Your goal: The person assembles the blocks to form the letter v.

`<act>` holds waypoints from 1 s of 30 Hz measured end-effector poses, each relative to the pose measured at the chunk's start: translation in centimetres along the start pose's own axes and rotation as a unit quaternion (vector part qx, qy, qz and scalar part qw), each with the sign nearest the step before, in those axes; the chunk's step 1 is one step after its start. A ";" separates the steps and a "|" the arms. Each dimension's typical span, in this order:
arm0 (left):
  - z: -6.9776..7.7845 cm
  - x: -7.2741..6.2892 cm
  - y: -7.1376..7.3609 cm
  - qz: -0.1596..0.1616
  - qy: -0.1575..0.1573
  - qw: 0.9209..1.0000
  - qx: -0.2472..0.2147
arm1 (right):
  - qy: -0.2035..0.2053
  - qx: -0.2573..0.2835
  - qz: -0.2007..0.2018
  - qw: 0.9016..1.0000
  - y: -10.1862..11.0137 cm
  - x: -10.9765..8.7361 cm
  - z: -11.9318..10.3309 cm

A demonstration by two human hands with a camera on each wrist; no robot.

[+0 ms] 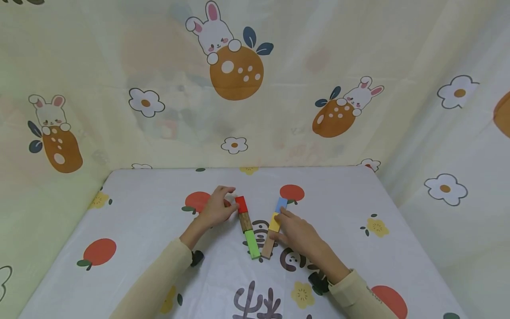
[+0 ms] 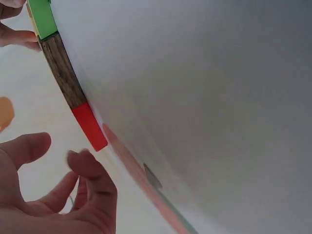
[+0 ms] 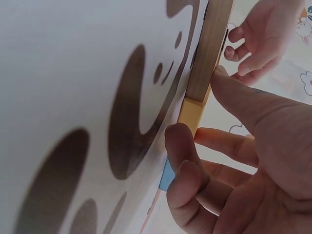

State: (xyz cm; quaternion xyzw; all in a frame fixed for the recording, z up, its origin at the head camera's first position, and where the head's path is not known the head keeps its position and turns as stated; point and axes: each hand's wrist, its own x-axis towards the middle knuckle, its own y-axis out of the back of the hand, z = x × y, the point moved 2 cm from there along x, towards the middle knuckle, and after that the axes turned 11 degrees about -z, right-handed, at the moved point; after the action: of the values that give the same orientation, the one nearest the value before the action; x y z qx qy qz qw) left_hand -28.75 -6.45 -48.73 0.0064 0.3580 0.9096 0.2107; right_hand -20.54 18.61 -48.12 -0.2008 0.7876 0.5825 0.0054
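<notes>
Two rows of small blocks form a V on the table. The left row has a red block (image 1: 241,204) at the far end, then a dark wood-grain block (image 1: 245,222) and a green block (image 1: 252,244) nearest me. The right row runs from a blue block (image 1: 281,204) through a yellow block (image 1: 274,222) to a light wood block (image 1: 268,246). My left hand (image 1: 217,207) is beside the red block, fingers loosely bent and holding nothing. With my right hand (image 1: 299,232) I touch the right row, fingertips at the yellow block and thumb at the light wood block.
A white printed cloth (image 1: 143,274) covers the table, and a printed curtain (image 1: 287,88) hangs behind it. Dark wrist devices sit at both wrists, the right one (image 1: 318,282) close over the cloth.
</notes>
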 end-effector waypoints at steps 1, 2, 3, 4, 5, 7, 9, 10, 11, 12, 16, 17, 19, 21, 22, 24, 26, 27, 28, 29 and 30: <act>0.0 -0.1 0.1 0.006 -0.007 1.000 0.010 | 0.001 -0.001 0.000 1.000 0.0 0.0 0.0; 0.0 -0.3 0.1 0.013 -0.015 1.000 0.022 | 0.001 -0.001 0.001 1.000 0.0 0.0 0.0; 0.0 -0.4 0.2 0.017 -0.022 0.999 0.035 | 0.001 -0.002 0.001 1.000 0.0 0.1 0.0; 0.0 -0.6 0.2 0.022 -0.030 0.998 0.051 | 0.002 -0.003 0.001 1.000 0.1 0.1 0.0; -0.1 -0.8 0.2 0.028 -0.037 0.997 0.066 | 0.002 -0.004 0.001 1.000 0.1 0.1 0.0; -0.1 -1.3 0.2 0.039 -0.050 0.993 0.097 | 0.003 -0.005 0.001 1.000 0.1 0.0 0.1; 0.0 -1.8 0.1 0.048 -0.057 0.989 0.129 | 0.004 -0.007 0.001 1.000 0.1 0.0 0.1; 0.0 -2.1 0.1 0.053 -0.060 0.986 0.143 | 0.005 -0.007 0.002 1.000 0.1 0.0 0.1; 0.1 -2.3 0.1 0.059 -0.061 0.984 0.157 | 0.006 -0.007 0.002 1.000 0.2 -0.1 0.1; 0.2 -2.6 0.1 0.064 -0.062 0.982 0.167 | 0.007 -0.008 0.002 1.000 0.2 -0.1 0.2; 0.5 -3.5 0.2 0.064 -0.055 0.976 0.198 | 0.008 -0.011 0.002 1.000 0.2 -0.1 0.3; 0.5 -3.8 0.3 0.063 -0.054 0.975 0.207 | 0.007 -0.013 0.001 1.000 0.3 -0.1 0.4; 0.5 -4.1 0.3 0.063 -0.057 0.972 0.220 | 0.005 -0.016 0.000 1.000 0.4 0.0 0.4; 0.3 -4.2 0.4 0.053 -0.047 0.971 0.229 | 0.004 -0.023 -0.002 1.000 0.6 0.1 0.4; 0.2 -4.3 0.4 0.049 -0.041 0.971 0.231 | 0.005 -0.027 -0.003 1.000 0.7 0.1 0.4; -0.1 -4.4 0.3 0.041 -0.025 0.971 0.234 | 0.007 -0.035 -0.006 0.999 0.8 0.3 0.3; -0.3 -4.7 0.3 0.027 -0.004 0.972 0.232 | 0.006 -0.041 -0.009 0.999 1.0 0.4 0.3; -0.4 -4.8 0.3 0.025 0.002 0.973 0.231 | 0.005 -0.043 -0.010 0.999 1.0 0.4 0.2; -0.5 -5.0 0.3 0.024 0.006 0.973 0.228 | 0.004 -0.044 -0.011 0.999 1.0 0.4 0.3; -0.5 -5.1 0.3 0.024 0.009 0.974 0.226 | 0.002 -0.045 -0.012 0.999 0.9 0.5 0.3; -0.6 -5.3 0.3 0.021 0.012 0.974 0.225 | 0.001 -0.045 -0.012 0.999 0.9 0.5 0.4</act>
State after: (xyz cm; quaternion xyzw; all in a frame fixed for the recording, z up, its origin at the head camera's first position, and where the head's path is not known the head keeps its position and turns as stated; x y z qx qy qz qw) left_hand -24.16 -9.04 -48.25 0.0498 0.5557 0.8100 0.1806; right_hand -21.35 19.05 -47.52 -0.2109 0.7582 0.6170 0.0022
